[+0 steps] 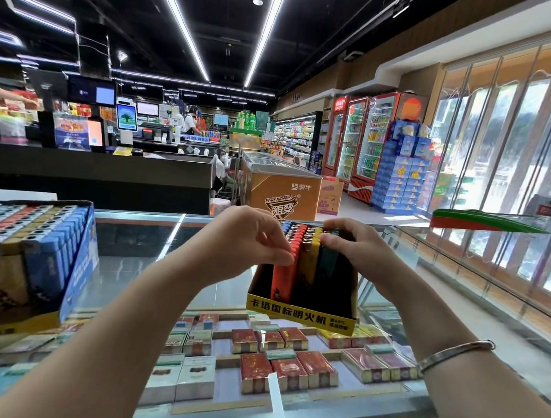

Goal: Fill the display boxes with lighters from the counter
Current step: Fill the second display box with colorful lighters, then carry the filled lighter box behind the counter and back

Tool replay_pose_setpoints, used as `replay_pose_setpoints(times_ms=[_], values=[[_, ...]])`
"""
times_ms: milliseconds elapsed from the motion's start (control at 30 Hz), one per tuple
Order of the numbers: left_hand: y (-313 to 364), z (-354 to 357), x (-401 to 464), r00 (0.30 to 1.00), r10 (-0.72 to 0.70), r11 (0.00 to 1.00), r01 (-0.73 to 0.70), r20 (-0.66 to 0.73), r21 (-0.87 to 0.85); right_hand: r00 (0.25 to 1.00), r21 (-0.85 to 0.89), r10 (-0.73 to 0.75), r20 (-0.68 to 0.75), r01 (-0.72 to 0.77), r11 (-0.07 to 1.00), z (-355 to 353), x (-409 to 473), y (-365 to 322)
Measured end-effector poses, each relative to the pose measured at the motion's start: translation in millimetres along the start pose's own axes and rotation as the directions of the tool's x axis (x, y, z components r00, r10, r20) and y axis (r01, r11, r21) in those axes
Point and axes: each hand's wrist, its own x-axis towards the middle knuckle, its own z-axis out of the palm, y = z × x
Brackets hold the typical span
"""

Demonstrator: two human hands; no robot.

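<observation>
Both hands over yellow display box [302,315] mid-desk [134,248]: left grip [249,239] pinches, probably, a red lighter [284,274]; right grip [349,246] curled on lighter tops.

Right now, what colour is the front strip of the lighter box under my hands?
Yellow with black lettering, on the display box; the head view shows it.

a single head-worn wide-angle view is given, aimed forward and slightly down across a glass counter [141,248]. both forearms are seen entering from 6 o'clock, very near the lens. the shop aisle and drink fridges [363,140] are taken in far off toward 12 and 1 o'clock. straight lines are bent near the edges.
</observation>
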Motion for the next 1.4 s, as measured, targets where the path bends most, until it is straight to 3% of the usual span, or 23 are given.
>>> replay_pose_setpoints(times_ms=[233,333,433,533,633,700,833,933,1133,1300,1400], values=[[-5.6,2.5,-0.4,0.999,-0.030,0.999,0.030,0.021,-0.041,1.000,0.054,-0.012,-0.025,0.014,0.998,2.4,-5.0,-0.6],[-8.0,6.5,-0.8,0.983,-0.136,0.974,0.110,-0.122,-0.198,0.989,0.087,-0.006,-0.150,0.019,0.996,2.0,-6.6,-2.2],[-16.4,17.1,2.4,0.920,-0.333,0.927,0.280,-0.207,-0.248,0.961,0.077,0.112,-0.253,-0.095,0.993,3.4,-7.0,-0.3],[-25.5,32.4,6.4,0.838,-0.545,0.775,0.488,-0.033,-0.402,0.945,0.216,0.271,-0.183,-0.231,0.949,13.3,-5.3,3.3],[-22.5,45.4,9.0,0.784,-0.595,0.543,0.555,0.177,-0.631,0.922,0.389,0.352,-0.161,-0.269,0.881,20.6,-4.3,1.5],[-23.5,52.3,10.2,0.775,-0.604,0.481,0.540,0.185,-0.691,0.911,0.445,0.369,-0.183,-0.258,0.858,23.4,-3.3,2.0],[-29.0,61.1,17.4,0.797,-0.598,0.523,0.472,0.089,-0.710,0.891,0.463,0.393,-0.227,-0.256,0.848,26.0,7.6,8.4],[-35.0,66.3,28.0,0.791,-0.608,0.498,0.447,0.069,-0.743,0.886,0.451,0.401,-0.233,-0.267,0.852,23.5,22.2,14.3],[-48.1,84.2,44.5,0.740,-0.673,0.505,0.450,-0.010,-0.736,0.916,0.489,0.364,-0.167,-0.243,0.838,10.2,45.1,33.6],[-38.0,86.4,45.7,0.693,-0.719,0.505,0.462,-0.059,-0.729,0.885,0.450,0.403,-0.236,-0.268,0.852,10.8,47.4,36.6],[-26.5,81.5,48.2,0.636,-0.768,0.496,0.516,-0.074,-0.699,0.868,0.340,0.404,-0.287,-0.302,0.891,11.4,46.1,32.6]])
